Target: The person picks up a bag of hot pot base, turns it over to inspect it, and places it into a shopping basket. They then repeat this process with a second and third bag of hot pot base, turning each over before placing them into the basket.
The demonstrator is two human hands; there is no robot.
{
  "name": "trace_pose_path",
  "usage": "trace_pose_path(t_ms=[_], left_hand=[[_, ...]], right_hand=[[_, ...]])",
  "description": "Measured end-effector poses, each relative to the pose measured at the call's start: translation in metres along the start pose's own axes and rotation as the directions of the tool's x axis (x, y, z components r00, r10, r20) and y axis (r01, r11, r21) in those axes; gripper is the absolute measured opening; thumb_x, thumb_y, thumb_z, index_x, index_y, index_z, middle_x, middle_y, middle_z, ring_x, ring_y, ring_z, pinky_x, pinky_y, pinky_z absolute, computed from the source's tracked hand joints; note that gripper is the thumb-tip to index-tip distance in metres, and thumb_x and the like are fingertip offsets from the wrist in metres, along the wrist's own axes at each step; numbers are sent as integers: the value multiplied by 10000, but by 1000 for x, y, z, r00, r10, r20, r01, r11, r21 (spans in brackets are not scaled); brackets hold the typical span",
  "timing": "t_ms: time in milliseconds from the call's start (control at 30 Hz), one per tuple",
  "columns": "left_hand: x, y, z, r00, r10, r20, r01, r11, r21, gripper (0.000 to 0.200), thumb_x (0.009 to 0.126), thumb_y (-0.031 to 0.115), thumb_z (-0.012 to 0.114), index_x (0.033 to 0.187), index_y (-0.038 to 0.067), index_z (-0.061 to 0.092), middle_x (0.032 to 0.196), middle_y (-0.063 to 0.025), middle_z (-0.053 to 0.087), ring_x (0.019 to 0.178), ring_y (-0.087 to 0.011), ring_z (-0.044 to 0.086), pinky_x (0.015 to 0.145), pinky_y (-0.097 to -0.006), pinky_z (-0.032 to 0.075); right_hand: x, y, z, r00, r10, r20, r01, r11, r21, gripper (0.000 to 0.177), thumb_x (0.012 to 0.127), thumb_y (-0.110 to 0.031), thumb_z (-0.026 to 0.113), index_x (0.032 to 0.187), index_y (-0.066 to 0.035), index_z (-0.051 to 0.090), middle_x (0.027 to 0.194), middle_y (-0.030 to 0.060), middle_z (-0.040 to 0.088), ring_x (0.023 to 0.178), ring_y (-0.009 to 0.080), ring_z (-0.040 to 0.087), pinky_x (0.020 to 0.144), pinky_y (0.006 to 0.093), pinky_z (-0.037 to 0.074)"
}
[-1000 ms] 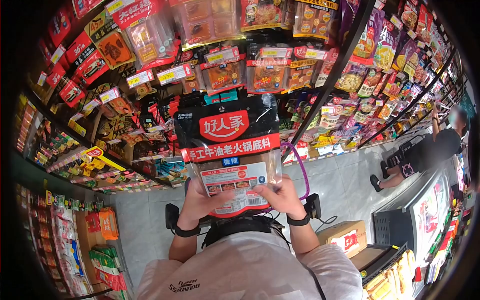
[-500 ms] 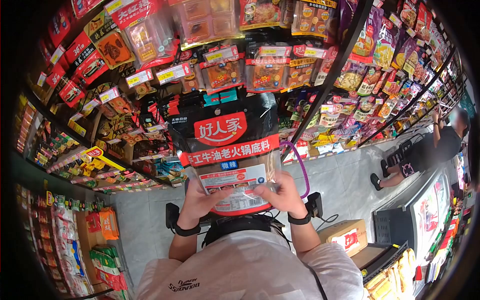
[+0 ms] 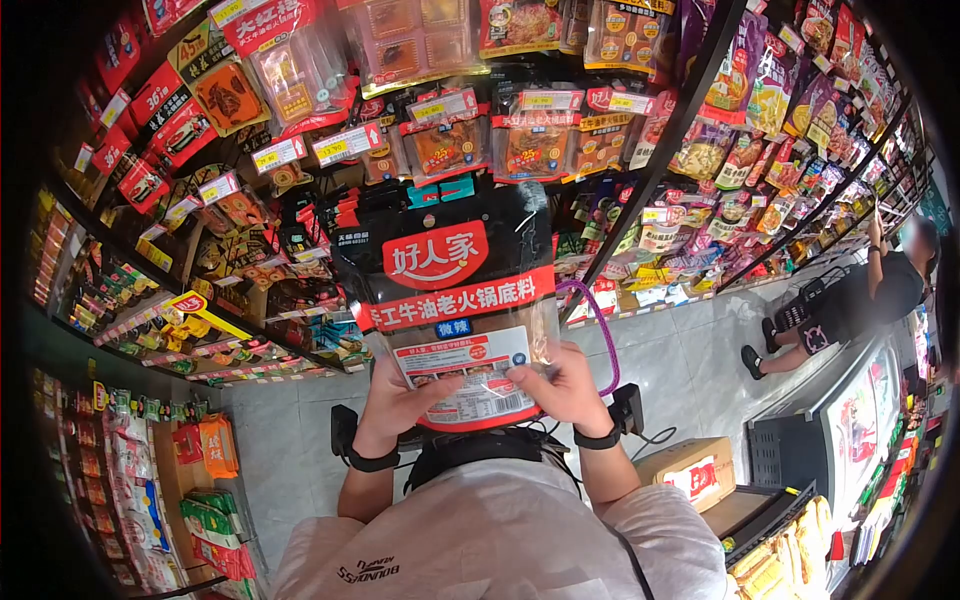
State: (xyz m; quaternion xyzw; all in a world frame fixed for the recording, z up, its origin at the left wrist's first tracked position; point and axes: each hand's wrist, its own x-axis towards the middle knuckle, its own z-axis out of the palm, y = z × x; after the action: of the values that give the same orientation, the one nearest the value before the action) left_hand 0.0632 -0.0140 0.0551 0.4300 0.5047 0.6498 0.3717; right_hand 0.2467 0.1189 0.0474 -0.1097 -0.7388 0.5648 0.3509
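Observation:
A large black and red food packet (image 3: 455, 290) with a white label is held upright in front of my body. My left hand (image 3: 400, 402) grips its lower left edge, the thumb lying over the front. At the lower right edge my right hand (image 3: 568, 388) holds it the same way, thumb on the label. The fingers of both hands are partly hidden behind the packet. Just beyond it, similar packets (image 3: 537, 140) hang on the shelf with price tags.
Shelves of bagged goods (image 3: 740, 150) curve across the front. A purple cord (image 3: 608, 340) hangs beside my right hand. A person (image 3: 880, 290) stands at the right near a freezer (image 3: 840, 430). A cardboard box (image 3: 690, 470) is at lower right; packets (image 3: 215, 530) stand at lower left.
The packet has shifted very slightly to the left and tilted a little. Both hands keep their hold on it.

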Motion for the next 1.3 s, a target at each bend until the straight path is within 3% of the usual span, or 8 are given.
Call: trace_pose_path(t_ms=[367,967,1300], left_hand=[[-2,-1,-2,1000,-5,24,4,999,44,302,778,-11,711,1072,-10,642,1005,-72,679,898,-115,622,801,-284,504],[-9,-2,3,1000,0,-12,-2,987,-158,468,705,-33,762,1141,-32,593,1064,-92,663,952,-141,619,858,-306,492],[-15,-7,-1,1000,13,-20,-16,988,-153,354,810,60,709,1138,-14,601,1058,-79,663,934,-130,614,821,-297,491]], right_hand=[[-3,5,0,999,-29,-26,29,999,-17,141,824,-83,677,927,5,639,827,105,657,732,186,636,648,295,471],[-11,8,-2,1000,-12,-17,12,1000,5,167,840,-83,645,981,5,628,832,115,659,748,199,638,665,304,472],[-12,5,1,1000,19,-19,-19,1000,-1,240,852,-103,647,1042,33,594,789,96,630,717,135,580,640,278,456]])
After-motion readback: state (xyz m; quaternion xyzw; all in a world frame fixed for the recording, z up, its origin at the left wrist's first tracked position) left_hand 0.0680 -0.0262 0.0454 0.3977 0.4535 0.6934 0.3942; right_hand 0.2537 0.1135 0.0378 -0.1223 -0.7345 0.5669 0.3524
